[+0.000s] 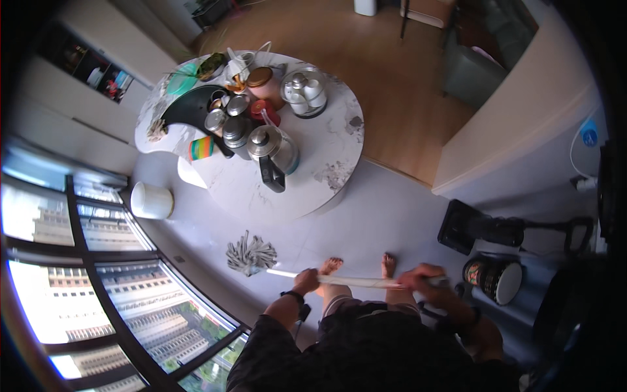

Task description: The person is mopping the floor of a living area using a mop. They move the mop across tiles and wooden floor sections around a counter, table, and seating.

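Note:
A mop with a pale handle (359,282) and a grey strip head (251,253) runs across in front of me. Its head rests on the grey floor to the left, below the table. My left hand (305,281) is closed round the handle at the part nearer the head. Toward the handle's other end, on the right, my right hand (421,277) grips it too. Both my bare feet show just beyond the handle.
Ahead stands a round marble-patterned table (313,186) bearing a glass kettle (273,150), jars and cups. A white bin (151,200) is by the windows at left. A black floor cleaner (460,225) and a drum (493,279) stand at right.

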`<state>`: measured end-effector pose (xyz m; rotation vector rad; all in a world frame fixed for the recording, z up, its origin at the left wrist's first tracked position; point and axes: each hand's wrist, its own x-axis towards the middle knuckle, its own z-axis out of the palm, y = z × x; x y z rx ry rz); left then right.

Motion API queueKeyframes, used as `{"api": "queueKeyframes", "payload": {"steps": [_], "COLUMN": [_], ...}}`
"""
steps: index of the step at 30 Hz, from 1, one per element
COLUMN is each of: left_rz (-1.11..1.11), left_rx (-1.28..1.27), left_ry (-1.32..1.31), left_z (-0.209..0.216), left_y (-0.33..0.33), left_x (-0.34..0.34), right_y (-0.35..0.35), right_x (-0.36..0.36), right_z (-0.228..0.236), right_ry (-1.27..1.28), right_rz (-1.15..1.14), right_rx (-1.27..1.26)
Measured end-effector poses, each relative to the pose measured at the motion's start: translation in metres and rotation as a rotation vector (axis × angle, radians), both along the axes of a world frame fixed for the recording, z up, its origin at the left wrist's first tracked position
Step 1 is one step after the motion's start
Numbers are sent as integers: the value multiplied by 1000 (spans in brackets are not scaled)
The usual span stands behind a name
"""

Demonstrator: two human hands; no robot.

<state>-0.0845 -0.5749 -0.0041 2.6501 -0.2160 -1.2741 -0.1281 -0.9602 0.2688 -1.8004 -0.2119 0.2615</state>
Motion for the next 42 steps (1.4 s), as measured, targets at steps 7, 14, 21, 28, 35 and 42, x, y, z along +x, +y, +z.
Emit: {"api": "queueKeyframes", "payload": {"steps": [7,14,21,28,35,42], "left_rz": [17,202,695,1047,1098,1075], "left_rx": [-443,-772,-667,-283,-61,-275], "left_ry": [-276,-396,-661,-833,-801,-918], "left_z": [102,138,102,19,1,45], "left_y": [-242,-296,-146,27,42,-113], "left_x": [30,46,-10,-87,-107,15], "right_y": [-174,-163,-31,144,139,11], "right_x": [-5,43,109,80,81,212], "right_z": [128,202,152,53,13,103], "right_ry": [-179,-363,-217,-12,88,6], "right_rz": [-145,163,336,434,637,674], "right_rx": [223,265,513,380,218,199]}}
